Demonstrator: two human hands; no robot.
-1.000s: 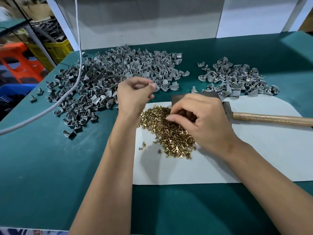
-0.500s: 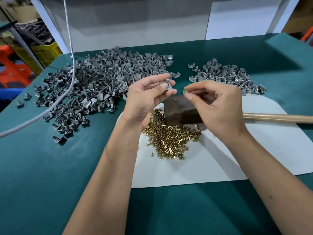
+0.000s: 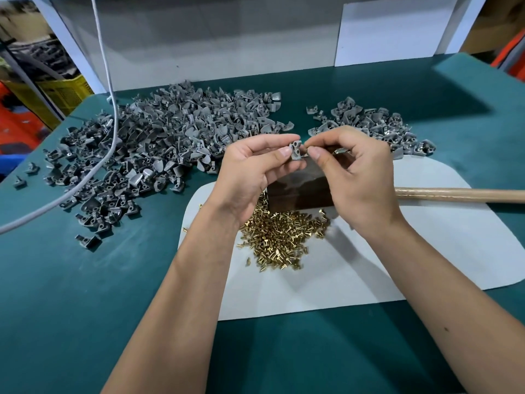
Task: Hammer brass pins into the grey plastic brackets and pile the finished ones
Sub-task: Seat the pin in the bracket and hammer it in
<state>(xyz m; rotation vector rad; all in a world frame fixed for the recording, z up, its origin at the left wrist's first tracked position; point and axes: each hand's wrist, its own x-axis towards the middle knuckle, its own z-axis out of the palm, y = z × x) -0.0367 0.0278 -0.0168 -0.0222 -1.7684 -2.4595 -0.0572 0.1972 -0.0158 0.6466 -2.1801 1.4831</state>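
My left hand [image 3: 250,172] pinches a small grey plastic bracket [image 3: 297,150] between thumb and fingertips, held up above the dark block [image 3: 298,193]. My right hand [image 3: 358,177] meets it from the right, thumb and forefinger pinched at the bracket's edge; the brass pin between them is too small to make out. A heap of brass pins [image 3: 284,237] lies on the white sheet [image 3: 426,251] below both hands. A big pile of grey brackets [image 3: 159,146] spreads at the left, a smaller pile [image 3: 377,126] at the back right.
A hammer's wooden handle [image 3: 460,194] lies on the sheet, running off to the right. A grey cable [image 3: 108,109] hangs across the left pile. The green table [image 3: 85,308] ends at a white back wall [image 3: 227,38]. Yellow and orange crates [image 3: 42,100] stand beyond the left edge.
Both hands rose from the piles: the left brought up a bracket, the right left the brass pins. They have come together above the dark block.
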